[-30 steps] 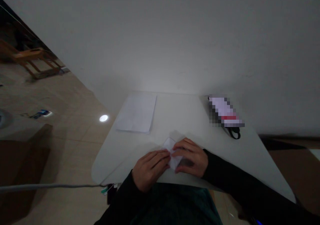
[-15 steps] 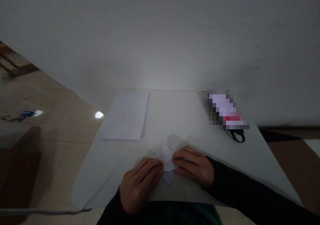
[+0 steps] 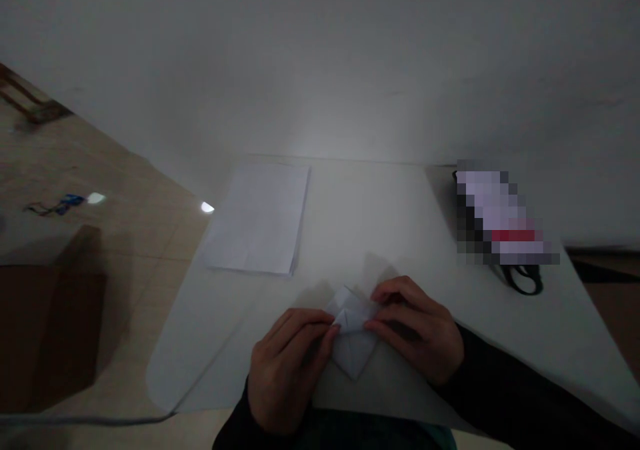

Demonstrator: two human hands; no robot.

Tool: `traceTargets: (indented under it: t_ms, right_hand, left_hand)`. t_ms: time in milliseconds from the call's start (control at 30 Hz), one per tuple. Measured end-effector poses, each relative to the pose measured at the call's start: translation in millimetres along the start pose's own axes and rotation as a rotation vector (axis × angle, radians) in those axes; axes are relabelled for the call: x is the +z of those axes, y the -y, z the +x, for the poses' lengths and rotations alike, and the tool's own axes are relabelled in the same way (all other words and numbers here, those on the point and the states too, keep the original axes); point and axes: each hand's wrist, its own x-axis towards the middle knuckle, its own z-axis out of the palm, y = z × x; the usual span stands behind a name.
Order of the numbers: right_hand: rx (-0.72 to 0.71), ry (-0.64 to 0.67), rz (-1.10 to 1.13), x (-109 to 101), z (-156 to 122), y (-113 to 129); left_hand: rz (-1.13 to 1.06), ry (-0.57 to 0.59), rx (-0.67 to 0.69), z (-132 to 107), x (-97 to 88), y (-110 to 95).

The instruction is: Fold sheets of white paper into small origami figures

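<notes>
A small folded piece of white paper sits on the table, with a pointed corner towards me and layered flaps on top. My left hand pinches its left side between thumb and fingers. My right hand grips its right side, with the fingers curled over the upper flaps. Both dark sleeves reach in from the bottom of the view. The hands hide part of the paper's edges.
A stack of white paper sheets lies at the table's far left. A pixelated object with a black strap lies at the far right. The white table meets a wall behind. A tiled floor shows left.
The paper now shows a raised, layered fold, and its lower point sticks out towards me. My right fingers have curled over it. The view has shifted, so the table items sit further right.
</notes>
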Motion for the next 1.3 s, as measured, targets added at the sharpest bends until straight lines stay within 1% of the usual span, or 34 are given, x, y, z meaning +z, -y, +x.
traceTargets:
  t_ms: [133,200,400,800,1067,1200,1300]
  right_hand:
    - [0.105,-0.029,-0.028,4.0,1.6,5.3]
    - [0.138,-0.025,-0.038,4.8,2.8,8.3]
    - [0.204,-0.007,-0.036,5.2,6.8,12.6]
    - [0.272,0.004,-0.037,6.8,11.3,15.7]
    - [0.286,0.016,-0.046,6.1,12.8,15.6]
    - [0.288,0.029,-0.061,6.5,12.2,15.9]
    - [0.301,0.02,-0.077,6.5,10.6,15.2]
  left_hand:
    - [0.062,-0.011,-0.106,-1.5,4.0,1.4]
    - [0.074,-0.001,-0.134,-2.8,5.3,2.3]
    - [0.093,0.038,-0.076,-2.5,5.4,4.6]
    - [0.099,0.05,-0.069,2.9,8.7,4.9]
    - [0.109,0.113,0.024,4.4,9.2,5.0]
    - [0.155,0.084,0.091,4.4,12.3,4.6]
    - [0.181,0.078,0.093,4.8,12.7,4.5]
